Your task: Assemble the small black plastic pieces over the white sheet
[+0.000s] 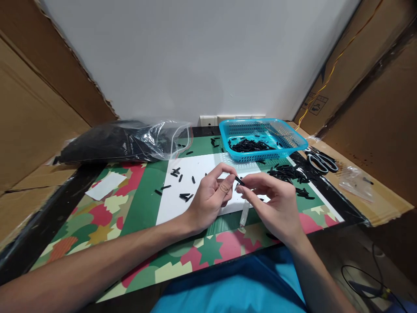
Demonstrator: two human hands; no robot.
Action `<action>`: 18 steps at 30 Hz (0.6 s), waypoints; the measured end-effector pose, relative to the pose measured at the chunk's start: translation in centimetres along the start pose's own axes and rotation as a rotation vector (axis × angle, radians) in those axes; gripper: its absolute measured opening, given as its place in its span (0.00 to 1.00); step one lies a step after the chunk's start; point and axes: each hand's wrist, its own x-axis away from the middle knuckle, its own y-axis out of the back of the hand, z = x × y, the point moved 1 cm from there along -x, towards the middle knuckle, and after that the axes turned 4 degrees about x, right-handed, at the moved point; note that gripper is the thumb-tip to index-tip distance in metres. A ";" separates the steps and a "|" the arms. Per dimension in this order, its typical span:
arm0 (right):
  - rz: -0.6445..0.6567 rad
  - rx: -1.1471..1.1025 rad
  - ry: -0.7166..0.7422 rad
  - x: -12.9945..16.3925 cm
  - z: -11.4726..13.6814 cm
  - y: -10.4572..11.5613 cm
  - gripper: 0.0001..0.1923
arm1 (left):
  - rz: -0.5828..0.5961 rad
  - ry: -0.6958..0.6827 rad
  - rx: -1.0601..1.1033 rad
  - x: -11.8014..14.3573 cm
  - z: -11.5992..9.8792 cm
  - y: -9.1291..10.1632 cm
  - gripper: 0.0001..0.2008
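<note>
A small black stick-like piece [239, 180] is pinched between my two hands, over a white sheet [176, 204]. My left hand [215, 189] grips its left end between thumb and forefinger, the other fingers curled in. On the other end are the thumb and fingertips of my right hand [270, 195]. Below the hands, a narrow clear tube or strip [244, 214] lies on the patterned mat. Several loose black pieces [185, 197] are scattered left of my left hand. A heap of similar pieces [286, 173] lies beyond my right hand.
A blue perforated basket [293, 143] holding more black pieces stands at the back right. A clear zip bag full of dark contents [130, 141] lies at the back left. Scissors [321, 161] and a small plastic bag [355, 183] are at right. Cardboard walls flank the table.
</note>
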 end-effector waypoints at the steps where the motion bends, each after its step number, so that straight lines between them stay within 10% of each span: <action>1: -0.003 0.009 0.010 0.1 0.0 -0.1 0.04 | 0.003 -0.002 -0.004 0.0 0.0 0.0 0.12; 18: -0.149 0.466 0.290 -3.7 0.5 3.9 0.05 | 0.010 0.049 0.073 0.1 -0.8 -0.5 0.14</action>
